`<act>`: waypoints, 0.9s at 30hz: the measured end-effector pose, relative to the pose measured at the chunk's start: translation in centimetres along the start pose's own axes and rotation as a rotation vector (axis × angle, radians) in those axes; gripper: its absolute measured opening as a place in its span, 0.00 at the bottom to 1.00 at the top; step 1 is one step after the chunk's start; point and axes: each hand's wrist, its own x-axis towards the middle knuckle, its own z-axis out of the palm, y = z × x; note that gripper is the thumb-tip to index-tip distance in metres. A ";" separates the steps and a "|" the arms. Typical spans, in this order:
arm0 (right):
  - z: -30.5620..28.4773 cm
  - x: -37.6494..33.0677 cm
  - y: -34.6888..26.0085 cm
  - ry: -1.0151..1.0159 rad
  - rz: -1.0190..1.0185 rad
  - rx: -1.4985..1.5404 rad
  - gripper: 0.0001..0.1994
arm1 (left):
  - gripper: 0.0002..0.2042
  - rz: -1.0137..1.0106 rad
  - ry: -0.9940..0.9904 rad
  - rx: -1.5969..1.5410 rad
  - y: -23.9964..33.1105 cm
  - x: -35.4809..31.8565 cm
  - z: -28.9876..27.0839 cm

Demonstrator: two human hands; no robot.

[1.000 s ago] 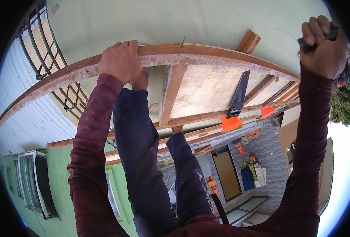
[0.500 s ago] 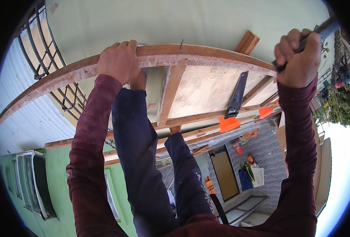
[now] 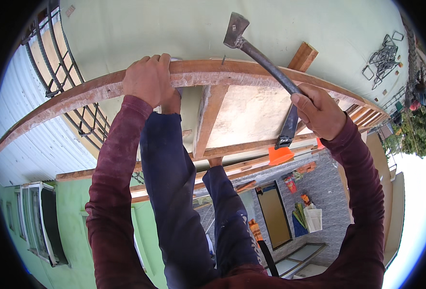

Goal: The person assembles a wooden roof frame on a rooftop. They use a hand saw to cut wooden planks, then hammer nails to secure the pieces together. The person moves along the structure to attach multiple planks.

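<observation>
Hammer (image 3: 270, 66) swung inward — in right hand (image 3: 322, 111), seemingly near nail (image 3: 223, 60).

I see hammer (image 3: 262, 57): dull, dark metal. Beam (image 3: 208, 73): rough wood, chalky smears. Nail (image 3: 223, 60): metal. Panel (image 3: 246, 113): matt, blotchy wood. Trousers (image 3: 172, 192): matt cloth. Corrugated sheet (image 3: 39, 149): ridged, metal-looking.

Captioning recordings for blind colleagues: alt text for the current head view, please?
A person's right hand holds a metal hammer; the left hand holds a wooden beam with a protruding nail. A handsaw shows partly behind the right hand.
</observation>
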 end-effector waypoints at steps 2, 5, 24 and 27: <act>-2.6 -1.1 -5.1 0.158 -0.002 0.206 0.14 | 0.16 -0.015 0.019 0.008 -0.1 0.5 0.2; -6.5 -0.9 -8.0 0.455 -0.495 0.523 0.11 | 0.16 -0.041 -0.003 -0.015 0.9 -1.0 -0.5; -1.3 -0.7 -2.4 0.010 0.294 0.281 0.18 | 0.15 0.008 -0.005 -0.003 -0.1 0.2 -0.3; -5.3 -0.7 -8.2 0.645 -0.332 0.508 0.12 | 0.15 -0.054 -0.017 0.017 1.0 -0.4 -0.7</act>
